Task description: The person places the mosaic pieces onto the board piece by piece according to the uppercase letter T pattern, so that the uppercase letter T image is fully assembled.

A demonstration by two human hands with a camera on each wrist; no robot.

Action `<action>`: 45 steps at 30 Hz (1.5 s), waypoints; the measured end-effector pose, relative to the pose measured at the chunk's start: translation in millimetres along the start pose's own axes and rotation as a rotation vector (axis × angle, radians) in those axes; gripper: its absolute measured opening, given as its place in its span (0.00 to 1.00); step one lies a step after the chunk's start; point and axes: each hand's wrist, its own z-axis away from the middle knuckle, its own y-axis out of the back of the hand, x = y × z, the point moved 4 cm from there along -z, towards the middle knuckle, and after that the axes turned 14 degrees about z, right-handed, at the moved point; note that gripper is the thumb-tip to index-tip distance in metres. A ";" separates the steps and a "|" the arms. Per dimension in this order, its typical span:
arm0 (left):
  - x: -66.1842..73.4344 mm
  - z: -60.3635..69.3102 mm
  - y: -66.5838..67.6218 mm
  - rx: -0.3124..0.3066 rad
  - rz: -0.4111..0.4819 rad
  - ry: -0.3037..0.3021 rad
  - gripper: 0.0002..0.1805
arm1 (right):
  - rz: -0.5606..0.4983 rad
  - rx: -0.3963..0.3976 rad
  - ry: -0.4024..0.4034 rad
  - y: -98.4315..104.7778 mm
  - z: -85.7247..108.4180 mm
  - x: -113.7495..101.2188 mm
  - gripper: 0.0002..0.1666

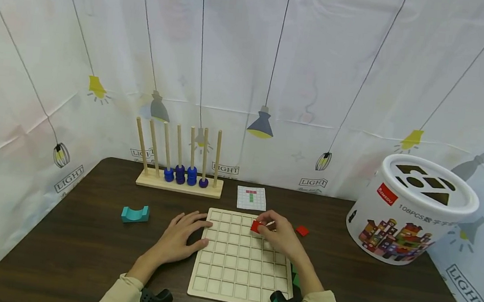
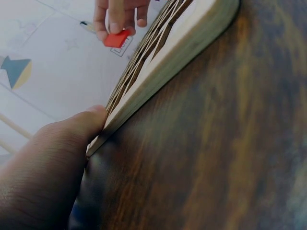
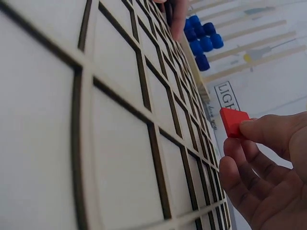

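A wooden grid board [image 1: 236, 263] lies on the dark table. My left hand [image 1: 177, 237] rests at its upper left edge, fingers relaxed, with the thumb touching the board's side in the left wrist view. Over the board's upper right part, my right hand [image 1: 279, 233] pinches a red square tile [image 1: 255, 226] between thumb and fingers. The right wrist view shows that tile [image 3: 233, 121] held just off the grid. Another red tile [image 1: 302, 230] lies right of the board, and green pieces [image 1: 296, 280] show partly beneath the right forearm.
Behind the board are a card with a coloured grid pattern [image 1: 252, 198] and a peg stand [image 1: 180, 187] with blue and purple beads. A teal arched block [image 1: 135, 214] lies at left. A large white bucket [image 1: 410, 213] stands at right.
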 end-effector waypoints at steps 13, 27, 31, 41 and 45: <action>-1.2 -0.3 4.0 0.021 -0.017 0.009 0.29 | 0.038 -0.013 0.026 -16.6 -17.8 -23.8 0.06; 0.9 -0.6 2.1 0.022 -0.017 0.002 0.28 | 0.087 -0.005 -0.053 -35.2 -29.0 -31.3 0.03; 2.0 -0.8 2.3 0.025 -0.011 -0.004 0.28 | 0.149 0.014 -0.022 -36.5 -28.9 -31.0 0.03; 2.4 1.1 2.6 0.013 -0.001 0.009 0.27 | 0.238 0.027 0.026 -37.6 -24.7 -33.7 0.07; 2.5 1.5 2.3 0.009 0.001 0.015 0.27 | 0.135 -0.004 -0.006 -34.6 -18.8 -31.3 0.11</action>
